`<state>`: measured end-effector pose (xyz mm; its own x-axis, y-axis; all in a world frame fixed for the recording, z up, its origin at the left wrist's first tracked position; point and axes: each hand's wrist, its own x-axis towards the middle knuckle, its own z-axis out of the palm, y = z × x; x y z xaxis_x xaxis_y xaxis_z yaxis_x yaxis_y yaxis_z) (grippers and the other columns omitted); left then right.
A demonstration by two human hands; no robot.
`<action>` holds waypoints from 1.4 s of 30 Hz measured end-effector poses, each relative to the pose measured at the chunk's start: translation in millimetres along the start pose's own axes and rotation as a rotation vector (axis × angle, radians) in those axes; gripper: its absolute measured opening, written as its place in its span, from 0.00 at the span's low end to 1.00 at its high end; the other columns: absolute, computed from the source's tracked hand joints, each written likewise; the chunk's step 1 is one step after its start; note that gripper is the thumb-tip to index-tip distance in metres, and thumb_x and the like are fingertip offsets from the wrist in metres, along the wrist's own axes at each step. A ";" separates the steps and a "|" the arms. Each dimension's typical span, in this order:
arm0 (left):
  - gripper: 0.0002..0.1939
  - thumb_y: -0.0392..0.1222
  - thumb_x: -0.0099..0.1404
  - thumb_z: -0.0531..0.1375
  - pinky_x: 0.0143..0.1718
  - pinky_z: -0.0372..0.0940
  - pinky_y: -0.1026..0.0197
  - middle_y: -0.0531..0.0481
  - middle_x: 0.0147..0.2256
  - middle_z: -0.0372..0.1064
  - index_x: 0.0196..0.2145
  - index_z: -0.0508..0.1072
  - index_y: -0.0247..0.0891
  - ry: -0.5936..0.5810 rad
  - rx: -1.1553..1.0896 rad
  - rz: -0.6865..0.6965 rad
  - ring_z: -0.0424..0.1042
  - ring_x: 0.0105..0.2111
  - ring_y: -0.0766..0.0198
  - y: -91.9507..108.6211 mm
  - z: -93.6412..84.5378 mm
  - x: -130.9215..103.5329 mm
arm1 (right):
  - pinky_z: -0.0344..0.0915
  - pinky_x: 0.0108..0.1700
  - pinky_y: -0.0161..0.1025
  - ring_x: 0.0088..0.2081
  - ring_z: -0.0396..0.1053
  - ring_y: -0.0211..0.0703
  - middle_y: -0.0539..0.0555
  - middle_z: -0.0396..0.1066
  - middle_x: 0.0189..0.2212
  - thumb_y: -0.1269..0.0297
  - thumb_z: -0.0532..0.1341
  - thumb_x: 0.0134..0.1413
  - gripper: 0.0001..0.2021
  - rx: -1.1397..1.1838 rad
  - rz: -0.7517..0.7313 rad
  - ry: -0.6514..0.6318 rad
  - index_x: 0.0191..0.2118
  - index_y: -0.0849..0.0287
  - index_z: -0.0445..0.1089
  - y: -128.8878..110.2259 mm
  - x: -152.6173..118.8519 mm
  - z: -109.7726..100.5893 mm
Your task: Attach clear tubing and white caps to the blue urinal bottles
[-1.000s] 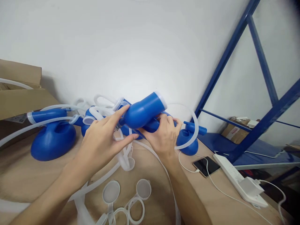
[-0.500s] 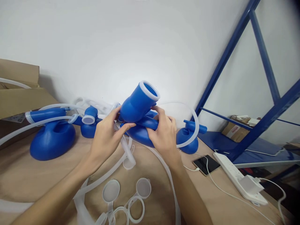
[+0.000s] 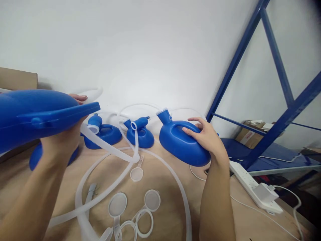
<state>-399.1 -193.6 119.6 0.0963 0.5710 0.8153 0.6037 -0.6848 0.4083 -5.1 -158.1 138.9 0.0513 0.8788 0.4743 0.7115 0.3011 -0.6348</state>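
Close to the camera at far left, a large blue plastic mouthpiece [image 3: 37, 117] fills the view, cut off by the edge. My left hand [image 3: 62, 134] is closed round it from behind, its fingertips showing above; most of the grip is hidden. My right hand [image 3: 203, 135] grips the rear of a blue urinal bottle [image 3: 175, 144], thumb by the handle opening. That bottle tilts, its short neck pointing up and left. Whether its base touches the table cannot be told. Clear tubing [image 3: 183, 190] loops across the table between my arms.
Other blue bottles [image 3: 107, 135] with mouthpieces stand along the white wall. Translucent caps [image 3: 117, 205] with rings lie at the front. At right are a white power strip [image 3: 255, 187] with a plug and cable, and a blue metal shelf [image 3: 240, 147]. A cardboard box [image 3: 20, 78] stands back left.
Both hands were together at the middle on the bottle and mouthpiece. Now they are apart: my left hand has brought the mouthpiece left and nearer, my right hand has moved right with the bottle.
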 end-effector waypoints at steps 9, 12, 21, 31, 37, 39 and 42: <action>0.11 0.36 0.71 0.58 0.74 0.41 0.42 0.52 0.53 0.78 0.41 0.80 0.48 -0.441 0.104 0.475 0.70 0.60 0.55 40.0 14.5 -1.3 | 0.73 0.43 0.38 0.41 0.79 0.46 0.56 0.80 0.41 0.57 0.72 0.57 0.27 0.287 0.292 -0.310 0.60 0.57 0.70 74.5 38.6 46.7; 0.17 0.28 0.69 0.55 0.73 0.21 0.34 0.54 0.50 0.80 0.45 0.78 0.48 -0.559 0.146 0.554 0.74 0.55 0.58 65.8 47.0 -17.2 | 0.73 0.42 0.36 0.40 0.78 0.44 0.55 0.79 0.39 0.58 0.71 0.59 0.27 0.233 0.303 -0.371 0.61 0.58 0.69 83.6 40.2 60.2; 0.09 0.28 0.60 0.61 0.74 0.27 0.33 0.52 0.34 0.77 0.33 0.76 0.42 -0.796 0.052 0.436 0.74 0.45 0.55 57.6 116.8 -41.5 | 0.73 0.46 0.41 0.43 0.78 0.49 0.59 0.78 0.39 0.50 0.69 0.61 0.31 0.079 0.281 -0.470 0.62 0.65 0.68 91.3 40.7 76.0; 0.18 0.24 0.56 0.61 0.73 0.42 0.36 0.48 0.46 0.75 0.40 0.80 0.43 -0.697 -0.097 0.270 0.66 0.57 0.51 36.8 125.0 -39.7 | 0.72 0.52 0.45 0.42 0.77 0.45 0.56 0.77 0.46 0.42 0.59 0.67 0.26 0.037 -0.090 -0.802 0.60 0.55 0.73 6.7 17.8 92.5; 0.18 0.26 0.57 0.64 0.65 0.60 0.41 0.42 0.51 0.67 0.41 0.83 0.44 -0.676 -0.145 0.147 0.59 0.60 0.47 15.7 127.8 -34.7 | 0.73 0.32 0.36 0.36 0.77 0.44 0.59 0.77 0.46 0.32 0.50 0.67 0.36 0.221 0.163 -1.006 0.64 0.54 0.70 11.9 15.7 113.6; 0.17 0.28 0.56 0.66 0.65 0.60 0.39 0.41 0.52 0.65 0.41 0.84 0.44 -0.666 -0.158 0.085 0.58 0.60 0.45 6.4 131.9 -35.5 | 0.73 0.29 0.37 0.35 0.77 0.46 0.62 0.77 0.48 0.27 0.47 0.64 0.42 0.300 0.201 -1.104 0.66 0.55 0.67 20.4 16.7 122.5; 0.15 0.31 0.57 0.66 0.64 0.59 0.37 0.41 0.53 0.64 0.40 0.84 0.44 -0.596 -0.155 -0.007 0.59 0.59 0.44 -9.5 140.6 -38.4 | 0.74 0.33 0.36 0.44 0.78 0.48 0.62 0.73 0.59 0.29 0.58 0.60 0.43 0.426 0.127 -1.217 0.71 0.51 0.60 31.1 17.0 135.7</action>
<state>-297.3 -145.3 26.7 0.5451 0.7002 0.4610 0.4880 -0.7122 0.5046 -77.2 -83.6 44.5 -0.7249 0.6119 -0.3164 0.4591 0.0868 -0.8841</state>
